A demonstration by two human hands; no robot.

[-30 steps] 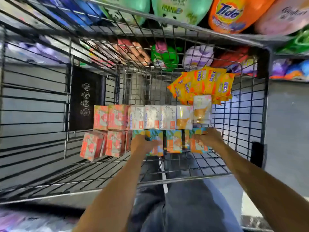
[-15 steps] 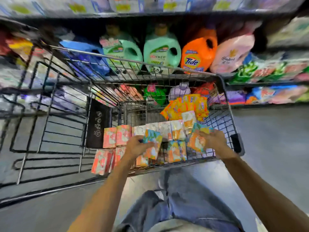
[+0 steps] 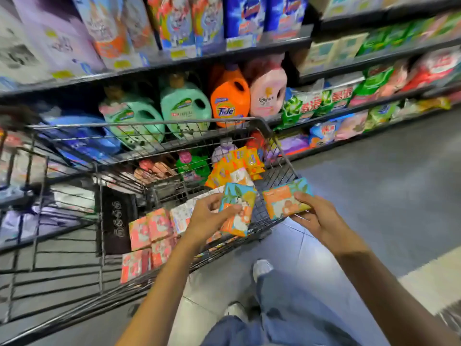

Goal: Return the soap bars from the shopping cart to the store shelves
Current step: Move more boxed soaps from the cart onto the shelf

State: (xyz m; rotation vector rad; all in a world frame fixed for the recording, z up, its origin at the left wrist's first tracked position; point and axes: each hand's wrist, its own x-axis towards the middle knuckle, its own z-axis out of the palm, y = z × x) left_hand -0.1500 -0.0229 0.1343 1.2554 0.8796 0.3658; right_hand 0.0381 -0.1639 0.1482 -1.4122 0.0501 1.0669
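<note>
- Standing nearest the camera are the person's legs in blue jeans (image 3: 287, 318), with a light shoe (image 3: 262, 268) planted on the tiled floor (image 3: 374, 186) just beside the near end of the shopping cart (image 3: 149, 125).
- Both bare forearms reach forward from the bottom edge toward the basket.
- The left hand (image 3: 208, 221) grips a blue-and-orange soap box (image 3: 238, 208), thumb across its face and fingers curled behind it. The box is held nearly upright, a little tilted, above the cart's near right corner.
- The right hand (image 3: 318, 217) grips a second soap box (image 3: 283, 199) of the same design, fingers curled round its right end. It lies flatter and lengthwise, out past the cart's right wall and over the floor.
- The two held boxes are near each other but apart.
- Down in the basket, pink soap boxes (image 3: 152, 229) sit in rows at the near left. White soap boxes (image 3: 180, 216) are just beside them, partly hidden by the left hand.
- A pile of yellow-orange packets (image 3: 237, 163) fills the far right corner of the basket.
- Beyond the cart's far rim stand the store shelves (image 3: 249, 50): two green detergent jugs (image 3: 184, 106), an orange Tide jug (image 3: 229, 101) and a pink jug (image 3: 268, 93) in a row.
- Higher shelves carry boxes and bags too blurred to read.
</note>
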